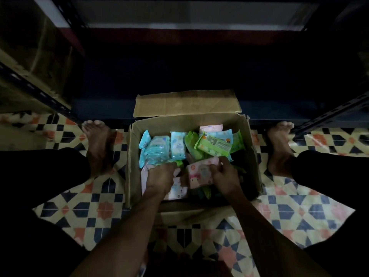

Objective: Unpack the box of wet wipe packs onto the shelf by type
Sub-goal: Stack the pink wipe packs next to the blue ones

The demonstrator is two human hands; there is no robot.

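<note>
Both hands reach into the open brown cardboard box (191, 124) on the patterned tiled floor (89, 208). The right hand (223, 176) grasps a pink wet wipe pack (201, 172) above the green ones; the left hand (159, 178) presses down on pale pink packs (177, 190), its fingers hidden, grip unclear.

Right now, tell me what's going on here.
A person crouches over an open cardboard box on a patterned tiled floor, facing a dark shelf. The right hand holds a pink wipe pack by its right edge. The left hand reaches down among other pink packs on the box's near left side; its grip is hidden. Blue packs and green packs lie further back. The shelf is too dark to tell whether any packs are on it.
</note>
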